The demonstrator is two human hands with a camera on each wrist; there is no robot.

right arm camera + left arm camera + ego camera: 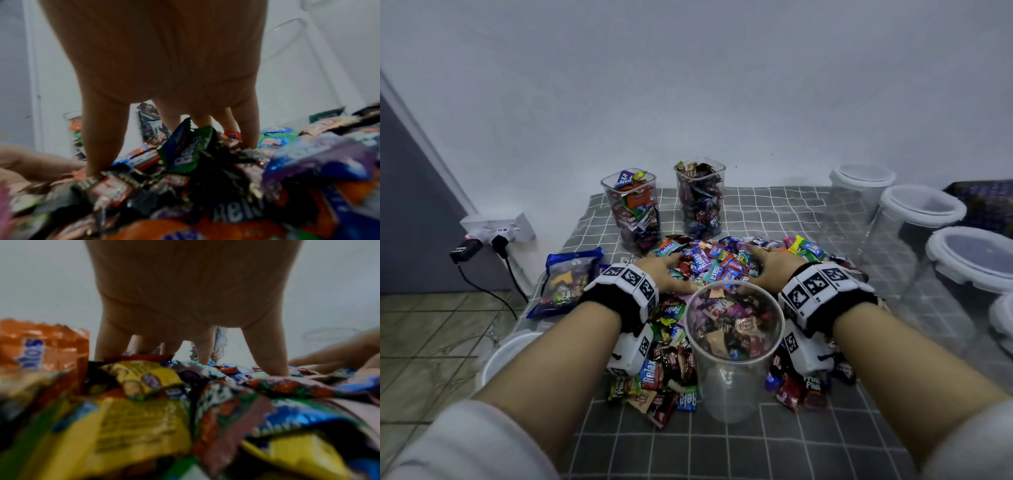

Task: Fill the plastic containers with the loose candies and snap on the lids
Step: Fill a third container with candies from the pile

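A round container stands nearest on the table, partly filled, with the candy pile behind and beside it. Two filled square containers stand behind the pile. A candy bag lies left; lidded containers stand right.

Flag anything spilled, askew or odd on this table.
Nothing looks damaged or tipped. The loose candies lie heaped on the checked cloth around the round container, as the job expects. Both square containers stand upright, full and unlidded. One white lid sits low past the table's left edge; whether it rests on anything is unclear.
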